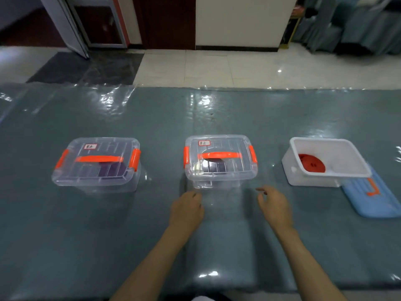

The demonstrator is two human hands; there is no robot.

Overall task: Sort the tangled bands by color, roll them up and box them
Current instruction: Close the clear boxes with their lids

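Desk (108, 224) covered in grey-green cloth under clear plastic sheet. Three boxes in a row across it. At 9 o'clock: clear lidded box (96, 162), orange handle and latches, white label on lid, purple band roll (110, 169) visible inside. At centre, 12 o'clock from the hands: second clear lidded box (220, 160), same fittings, lid on, dark band roll (213, 167) inside. At 3 o'clock: white open box (325, 161) holding a red band roll (311, 162) at its left end; blue lid (373, 196) lies on the desk just beside it, partly under its right edge. Left hand (186, 208) and right hand (274, 205) hover near the centre box's front, fingers loosely curled, holding nothing, not touching the box.
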